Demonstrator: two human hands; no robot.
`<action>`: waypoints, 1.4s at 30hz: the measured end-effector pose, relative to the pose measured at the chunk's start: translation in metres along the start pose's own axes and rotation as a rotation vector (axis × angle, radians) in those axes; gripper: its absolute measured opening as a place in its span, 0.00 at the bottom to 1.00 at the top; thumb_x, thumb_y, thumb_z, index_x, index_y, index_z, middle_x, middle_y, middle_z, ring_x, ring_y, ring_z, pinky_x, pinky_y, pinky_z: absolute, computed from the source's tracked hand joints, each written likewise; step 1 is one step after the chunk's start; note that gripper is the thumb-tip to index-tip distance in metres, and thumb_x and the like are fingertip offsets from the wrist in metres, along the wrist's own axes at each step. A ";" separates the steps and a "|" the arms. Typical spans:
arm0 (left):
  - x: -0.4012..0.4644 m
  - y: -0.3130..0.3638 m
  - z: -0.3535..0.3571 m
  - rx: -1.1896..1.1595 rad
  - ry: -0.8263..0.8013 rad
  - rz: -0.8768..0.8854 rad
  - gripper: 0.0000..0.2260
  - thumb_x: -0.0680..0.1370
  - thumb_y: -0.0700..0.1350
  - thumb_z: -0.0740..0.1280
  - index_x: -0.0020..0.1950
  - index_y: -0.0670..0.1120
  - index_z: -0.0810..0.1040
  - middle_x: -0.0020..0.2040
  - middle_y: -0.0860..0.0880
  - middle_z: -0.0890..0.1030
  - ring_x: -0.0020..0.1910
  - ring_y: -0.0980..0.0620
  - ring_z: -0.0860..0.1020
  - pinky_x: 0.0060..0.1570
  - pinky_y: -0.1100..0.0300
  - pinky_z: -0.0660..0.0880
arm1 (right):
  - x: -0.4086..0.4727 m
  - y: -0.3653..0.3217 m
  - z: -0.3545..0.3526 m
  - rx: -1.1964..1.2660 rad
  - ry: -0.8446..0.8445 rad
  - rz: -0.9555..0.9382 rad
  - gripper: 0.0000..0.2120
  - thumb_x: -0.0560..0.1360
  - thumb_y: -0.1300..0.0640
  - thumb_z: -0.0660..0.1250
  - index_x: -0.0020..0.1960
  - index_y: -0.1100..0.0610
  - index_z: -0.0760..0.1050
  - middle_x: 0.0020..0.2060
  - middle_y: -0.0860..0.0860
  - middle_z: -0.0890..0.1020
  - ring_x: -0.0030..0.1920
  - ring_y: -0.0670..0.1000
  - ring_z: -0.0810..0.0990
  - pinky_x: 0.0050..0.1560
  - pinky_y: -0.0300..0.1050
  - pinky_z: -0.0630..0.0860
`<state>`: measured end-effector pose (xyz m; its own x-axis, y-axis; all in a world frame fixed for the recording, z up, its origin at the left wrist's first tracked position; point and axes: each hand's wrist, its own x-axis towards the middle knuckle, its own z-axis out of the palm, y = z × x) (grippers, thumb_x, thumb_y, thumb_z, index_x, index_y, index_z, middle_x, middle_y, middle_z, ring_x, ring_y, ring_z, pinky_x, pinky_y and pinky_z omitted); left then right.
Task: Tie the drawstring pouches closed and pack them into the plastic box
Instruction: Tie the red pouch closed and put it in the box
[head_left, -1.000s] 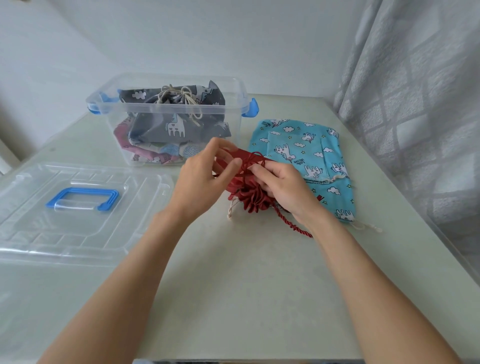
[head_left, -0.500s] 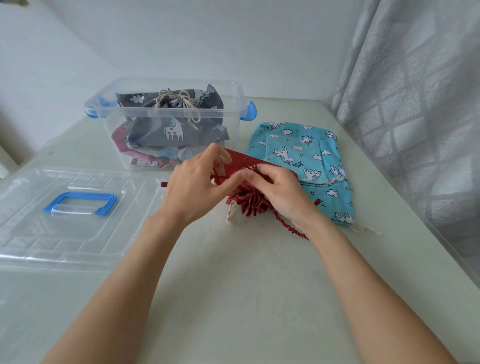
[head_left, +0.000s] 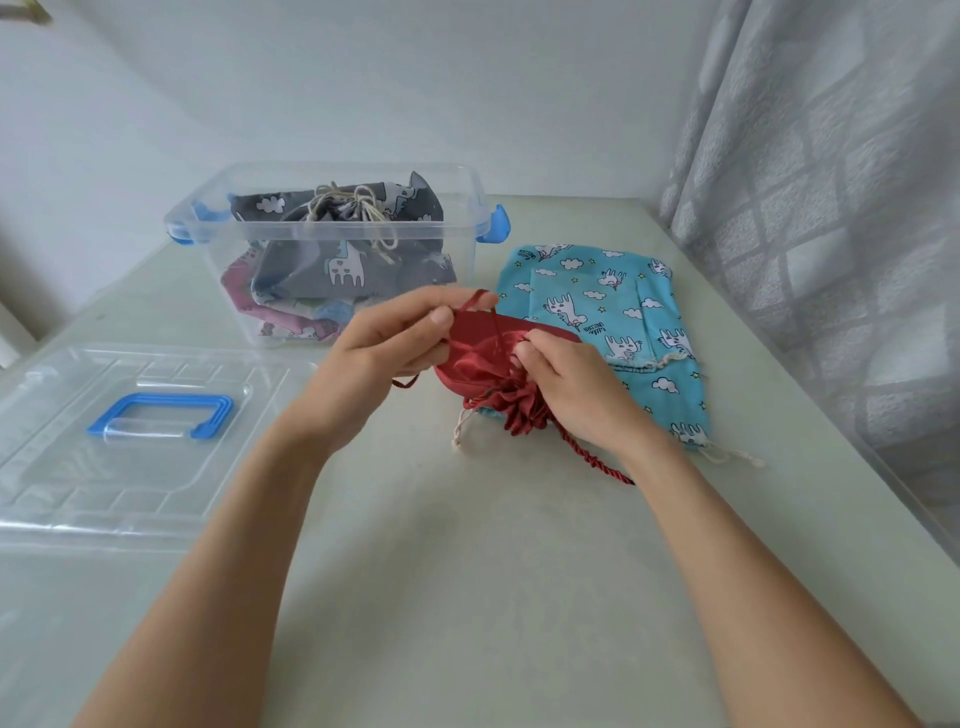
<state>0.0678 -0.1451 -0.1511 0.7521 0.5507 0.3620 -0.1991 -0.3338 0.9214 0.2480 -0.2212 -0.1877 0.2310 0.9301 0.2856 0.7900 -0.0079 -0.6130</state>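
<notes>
Head view shows the left hand (head_left: 387, 345) pinching the red cord (head_left: 475, 304) up to pull a knot, while the right hand (head_left: 569, 387) presses the red pouch (head_left: 480, 361) down on the table (head_left: 467, 571) near the box (head_left: 467, 249).

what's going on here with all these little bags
A person is tying a red pouch shut on the table. The left hand pinches a loop of its red cord, and the right hand holds the gathered neck. A blue pouch lies flat beside it, not yet packed. The plastic box already holds a tied grey pouch on top of others, and its lid lies off to the left.
</notes>
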 end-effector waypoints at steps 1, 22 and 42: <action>-0.001 0.001 0.003 0.020 -0.031 -0.013 0.15 0.80 0.40 0.57 0.58 0.52 0.80 0.30 0.59 0.69 0.29 0.62 0.65 0.34 0.74 0.65 | 0.000 -0.002 0.000 0.054 -0.036 0.011 0.17 0.82 0.54 0.53 0.36 0.53 0.69 0.32 0.45 0.74 0.36 0.37 0.73 0.40 0.43 0.69; 0.003 -0.005 -0.001 -0.064 0.121 -0.146 0.14 0.81 0.37 0.52 0.55 0.49 0.75 0.27 0.55 0.58 0.26 0.57 0.54 0.26 0.65 0.51 | -0.001 0.008 -0.008 -0.087 -0.049 0.050 0.17 0.80 0.46 0.53 0.39 0.55 0.64 0.35 0.48 0.72 0.39 0.50 0.71 0.42 0.50 0.67; 0.019 -0.012 0.009 0.617 -0.025 0.073 0.08 0.75 0.46 0.64 0.53 0.53 0.77 0.31 0.53 0.78 0.26 0.55 0.75 0.30 0.69 0.71 | 0.002 -0.002 0.003 0.450 -0.062 0.112 0.23 0.80 0.43 0.55 0.46 0.59 0.79 0.43 0.58 0.84 0.50 0.56 0.82 0.60 0.59 0.73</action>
<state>0.0898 -0.1378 -0.1565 0.7664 0.4938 0.4109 0.1430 -0.7547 0.6402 0.2451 -0.2183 -0.1885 0.2554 0.9529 0.1635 0.4339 0.0382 -0.9001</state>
